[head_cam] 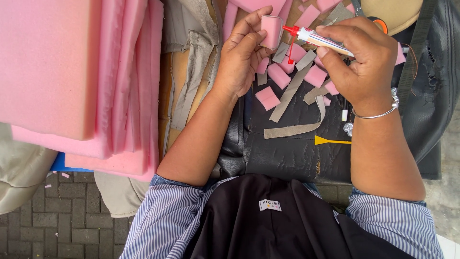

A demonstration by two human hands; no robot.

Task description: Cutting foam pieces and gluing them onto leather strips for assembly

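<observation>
Pinching foam piece (271, 29) — left hand (242, 57) | right hand (364, 60) — glue tube (316, 38) tilted

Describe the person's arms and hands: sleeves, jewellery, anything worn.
Both hands, left hand and right hand, are bare, no gloves. Blue-and-white striped sleeves are pushed up past the elbows. A thin silver bangle circles the right wrist.

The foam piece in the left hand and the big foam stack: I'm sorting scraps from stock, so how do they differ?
The foam piece is small and pinched in the left hand; the foam stack is large and lies untouched. The piece is single and curled; the stack is several flat sheets layered. The glue tube in the right hand points at the piece only. Both are pink.
</observation>
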